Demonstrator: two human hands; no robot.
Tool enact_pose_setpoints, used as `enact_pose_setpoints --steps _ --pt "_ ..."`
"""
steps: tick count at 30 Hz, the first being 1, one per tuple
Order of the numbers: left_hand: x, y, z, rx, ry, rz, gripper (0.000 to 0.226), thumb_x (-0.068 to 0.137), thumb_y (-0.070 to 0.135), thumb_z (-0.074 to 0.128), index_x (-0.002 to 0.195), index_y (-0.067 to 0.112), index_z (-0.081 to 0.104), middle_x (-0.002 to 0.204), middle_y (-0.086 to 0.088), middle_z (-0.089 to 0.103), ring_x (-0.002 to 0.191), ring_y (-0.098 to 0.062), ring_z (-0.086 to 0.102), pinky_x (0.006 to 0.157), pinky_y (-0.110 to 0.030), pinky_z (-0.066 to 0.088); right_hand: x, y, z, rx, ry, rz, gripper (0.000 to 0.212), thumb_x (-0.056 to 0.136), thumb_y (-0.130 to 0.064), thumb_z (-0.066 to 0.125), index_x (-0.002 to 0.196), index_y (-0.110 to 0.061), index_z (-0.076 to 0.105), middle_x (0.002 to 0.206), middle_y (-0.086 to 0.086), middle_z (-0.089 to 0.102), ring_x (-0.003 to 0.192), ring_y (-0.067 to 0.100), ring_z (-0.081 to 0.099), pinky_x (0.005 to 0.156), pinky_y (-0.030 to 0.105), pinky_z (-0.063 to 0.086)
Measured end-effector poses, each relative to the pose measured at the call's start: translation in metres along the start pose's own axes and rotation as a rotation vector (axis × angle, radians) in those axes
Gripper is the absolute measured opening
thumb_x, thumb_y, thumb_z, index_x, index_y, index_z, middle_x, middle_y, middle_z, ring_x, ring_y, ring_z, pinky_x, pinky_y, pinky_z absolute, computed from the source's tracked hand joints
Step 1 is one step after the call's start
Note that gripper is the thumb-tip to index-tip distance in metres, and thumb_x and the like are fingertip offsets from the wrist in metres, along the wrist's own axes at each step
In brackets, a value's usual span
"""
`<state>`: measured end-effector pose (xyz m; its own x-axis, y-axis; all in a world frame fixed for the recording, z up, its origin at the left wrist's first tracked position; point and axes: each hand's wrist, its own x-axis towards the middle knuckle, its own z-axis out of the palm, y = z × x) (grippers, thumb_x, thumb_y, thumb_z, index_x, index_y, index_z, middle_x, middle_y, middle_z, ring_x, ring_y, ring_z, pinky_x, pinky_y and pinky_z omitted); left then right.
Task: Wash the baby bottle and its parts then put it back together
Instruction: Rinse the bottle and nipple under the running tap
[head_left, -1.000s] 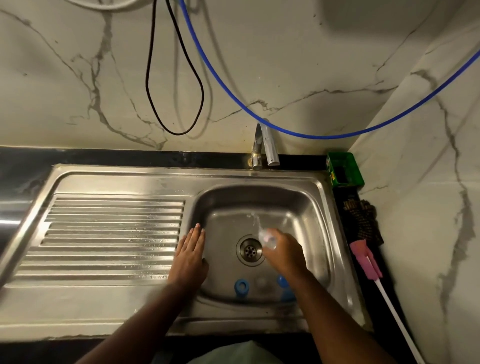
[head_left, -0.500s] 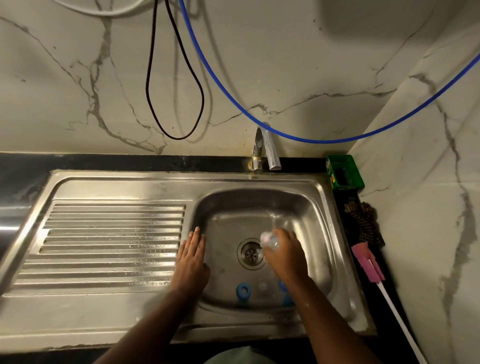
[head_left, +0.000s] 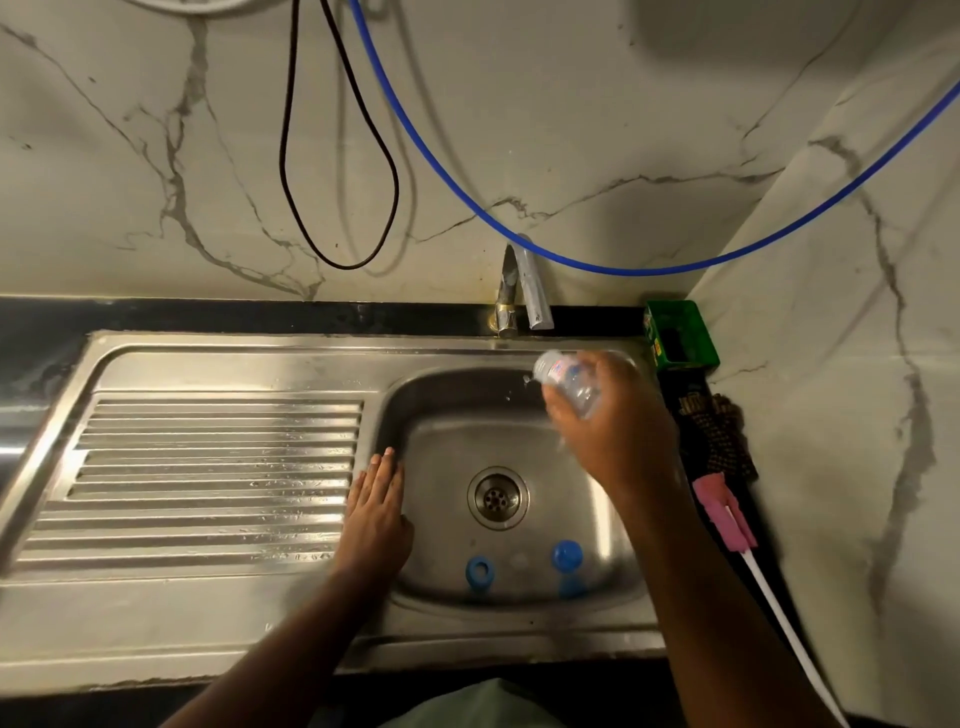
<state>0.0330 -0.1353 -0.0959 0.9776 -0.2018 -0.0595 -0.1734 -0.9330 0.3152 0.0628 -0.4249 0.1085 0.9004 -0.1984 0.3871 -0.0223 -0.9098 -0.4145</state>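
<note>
1. Head view: I see the right hand (head_left: 618, 431) with its grip curled around the clear baby bottle (head_left: 566, 382), held tilted above the sink (head_left: 249, 613) basin's far right corner.
2. The left hand (head_left: 376, 514) rests flat, fingers straight, on the basin's left rim, holding nothing.
3. A blue ring (head_left: 479, 571) and blue cap (head_left: 567, 555) lie on the basin floor near the drain (head_left: 497, 498).

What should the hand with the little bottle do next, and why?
Probably set the bottle down or tip it out, then reach for the pink brush beside the sink. The right hand holds the bottle up by the tap, and no water seems to be running.
</note>
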Motion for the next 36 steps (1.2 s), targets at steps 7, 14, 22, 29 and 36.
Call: enact_pose_setpoints --steps 7,14,22,29,36 --pt "0.0 0.002 0.0 0.017 -0.008 -0.006 0.079 0.074 0.011 0.057 0.151 -0.002 0.049 0.164 -0.021 0.038 0.155 -0.036 0.03 0.128 -0.034 -0.005 -0.076 0.023 0.111 -0.128 -0.507 0.189 0.026 0.098 -0.04 0.06 0.12 -0.026 0.057 0.121 0.006 0.064 0.11 0.027 0.065 0.082 0.033 0.056" --pt "-0.001 0.002 0.003 0.028 0.018 0.01 0.075 0.074 0.01 0.058 0.148 -0.004 0.052 0.161 -0.023 0.042 0.153 -0.039 0.034 0.127 -0.044 0.011 -0.057 0.029 0.08 -0.062 -0.236 0.074 0.04 0.091 -0.048 0.068 0.125 -0.028 0.06 0.119 -0.004 0.063 0.104 0.019 0.064 0.073 0.03 0.052" --pt "-0.001 0.001 0.0 -0.017 0.009 -0.03 0.076 0.079 0.012 0.056 0.153 -0.001 0.046 0.165 -0.018 0.037 0.158 -0.033 0.025 0.129 -0.042 0.007 -0.096 0.036 0.107 -0.257 -0.714 0.278 0.036 0.092 -0.037 0.063 0.123 -0.019 0.056 0.124 0.007 0.063 0.106 0.028 0.065 0.078 0.032 0.05" --pt "0.0 0.021 -0.014 -0.174 -0.063 0.047 0.088 0.091 0.033 0.076 0.162 0.008 0.031 0.17 -0.012 0.028 0.161 -0.029 0.015 0.127 -0.036 -0.002 -0.097 0.003 0.093 0.08 -0.592 0.315 0.049 0.084 -0.048 0.073 0.118 -0.021 0.052 0.119 0.005 0.063 0.107 0.029 0.064 0.083 0.036 0.054" --pt "-0.036 0.077 -0.057 -0.685 0.013 0.078 0.068 0.077 0.046 0.079 0.139 0.035 0.054 0.133 0.024 0.062 0.12 0.011 0.059 0.105 -0.017 0.047 -0.108 -0.032 0.073 0.513 -0.589 0.385 0.067 0.08 -0.048 0.082 0.133 -0.029 0.046 0.117 -0.01 0.057 0.103 0.012 0.059 0.079 0.024 0.047"
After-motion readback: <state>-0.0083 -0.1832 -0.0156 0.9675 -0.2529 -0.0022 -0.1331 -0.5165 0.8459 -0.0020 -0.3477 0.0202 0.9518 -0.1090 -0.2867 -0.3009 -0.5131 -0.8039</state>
